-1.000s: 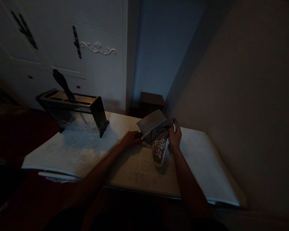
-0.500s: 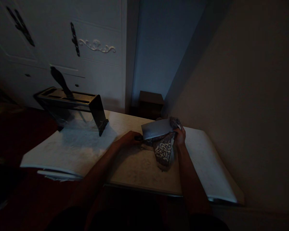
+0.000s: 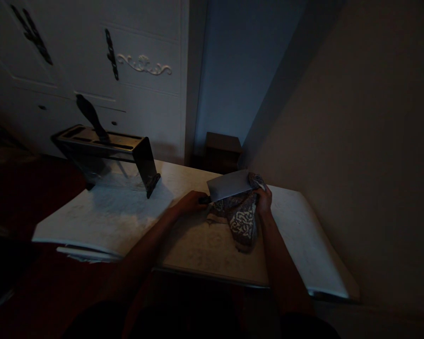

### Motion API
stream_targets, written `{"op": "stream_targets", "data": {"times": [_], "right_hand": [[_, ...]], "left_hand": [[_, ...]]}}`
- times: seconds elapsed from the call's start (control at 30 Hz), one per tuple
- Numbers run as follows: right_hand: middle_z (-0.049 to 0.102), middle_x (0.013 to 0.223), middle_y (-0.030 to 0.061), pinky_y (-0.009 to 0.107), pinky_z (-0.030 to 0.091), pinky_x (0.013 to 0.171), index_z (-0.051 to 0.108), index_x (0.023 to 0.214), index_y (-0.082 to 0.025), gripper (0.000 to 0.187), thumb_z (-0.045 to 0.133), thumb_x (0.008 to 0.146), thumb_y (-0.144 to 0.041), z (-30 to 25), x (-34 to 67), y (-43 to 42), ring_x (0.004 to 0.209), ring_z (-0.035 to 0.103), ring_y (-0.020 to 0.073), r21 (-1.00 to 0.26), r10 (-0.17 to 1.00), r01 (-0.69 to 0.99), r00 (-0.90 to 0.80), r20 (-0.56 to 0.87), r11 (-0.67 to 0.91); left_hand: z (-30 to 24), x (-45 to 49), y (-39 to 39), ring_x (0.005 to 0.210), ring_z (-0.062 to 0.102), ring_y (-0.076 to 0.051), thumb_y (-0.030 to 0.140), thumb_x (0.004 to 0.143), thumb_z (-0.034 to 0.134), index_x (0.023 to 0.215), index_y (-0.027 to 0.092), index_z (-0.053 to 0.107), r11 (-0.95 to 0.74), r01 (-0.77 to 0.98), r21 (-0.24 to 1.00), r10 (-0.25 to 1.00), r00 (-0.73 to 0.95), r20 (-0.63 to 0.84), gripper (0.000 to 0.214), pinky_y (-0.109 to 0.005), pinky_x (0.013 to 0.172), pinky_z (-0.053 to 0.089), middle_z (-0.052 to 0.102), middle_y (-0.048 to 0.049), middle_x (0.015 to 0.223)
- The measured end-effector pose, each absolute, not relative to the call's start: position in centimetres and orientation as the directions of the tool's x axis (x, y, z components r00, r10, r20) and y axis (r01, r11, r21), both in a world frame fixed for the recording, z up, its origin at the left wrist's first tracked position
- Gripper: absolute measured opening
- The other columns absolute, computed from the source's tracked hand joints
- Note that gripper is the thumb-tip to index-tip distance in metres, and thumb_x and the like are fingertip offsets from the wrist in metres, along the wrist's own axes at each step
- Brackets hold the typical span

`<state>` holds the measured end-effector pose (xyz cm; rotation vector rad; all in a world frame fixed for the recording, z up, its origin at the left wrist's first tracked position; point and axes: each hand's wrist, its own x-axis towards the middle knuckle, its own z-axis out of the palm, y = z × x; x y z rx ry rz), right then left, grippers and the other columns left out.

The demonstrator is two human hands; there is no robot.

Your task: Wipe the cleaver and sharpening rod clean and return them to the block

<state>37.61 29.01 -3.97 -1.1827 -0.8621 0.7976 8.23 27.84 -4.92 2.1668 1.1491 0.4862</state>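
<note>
My left hand (image 3: pixel 193 202) is closed around the black handle of a cleaver (image 3: pixel 229 185). Its wide metal blade points right, above the table. A brown patterned cloth (image 3: pixel 242 221) hangs from my right hand (image 3: pixel 264 197), which is closed on it near the blade's far end. Part of the cloth wraps over that end of the blade, and the rest drapes down toward the tabletop, showing a pale scroll design. The fingers of my right hand are partly hidden by the cloth.
A knife block (image 3: pixel 106 160) with clear sides stands on the table (image 3: pixel 205 254) at the left, a black-handled knife upright in it. White cabinets (image 3: pixel 144 103) rise behind. A dark box (image 3: pixel 222 148) sits beyond the table's back edge, and a wall (image 3: pixel 356 141) borders the right.
The blade's far end has tilted up slightly. The cloth's hanging part has shifted a little to the right, and its fold over the blade end has changed shape. Both hands keep their hold.
</note>
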Motion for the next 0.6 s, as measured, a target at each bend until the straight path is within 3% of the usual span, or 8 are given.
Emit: {"op": "stream_targets", "data": {"times": [0.4, 0.6], "right_hand": [[0.059, 0.071, -0.0004, 0.025, 0.037, 0.059, 0.065, 0.082, -0.014, 0.035, 0.052, 0.057, -0.035, -3.5, 36.3, 28.8, 0.065, 0.047, 0.0134, -0.972, 0.854, 0.083, 0.466, 0.232, 0.219], [0.062, 0.081, 0.0017, 0.028, 0.044, 0.066, 0.064, 0.097, -0.014, 0.038, 0.057, 0.065, -0.034, -4.8, 34.9, 29.0, 0.07, 0.051, 0.0155, -0.966, 0.865, 0.143, 0.43, 0.258, 0.217]], "left_hand": [[-4.5, 8.6, 27.6, 0.072, 0.056, -0.014, 0.03, 0.077, 0.056, 0.084, 0.015, 0.067, -0.353, 0.655, 0.668, 0.894, 0.448, 0.033, 0.02, -0.024, 0.065, 0.039, 0.065, -0.0017, 0.078], [-5.1, 8.8, 27.5, 0.072, 0.057, -0.015, 0.035, 0.08, 0.055, 0.088, 0.013, 0.066, -0.366, 0.667, 0.649, 0.9, 0.431, 0.064, 0.026, -0.025, 0.065, 0.04, 0.065, -0.0027, 0.079]]}}
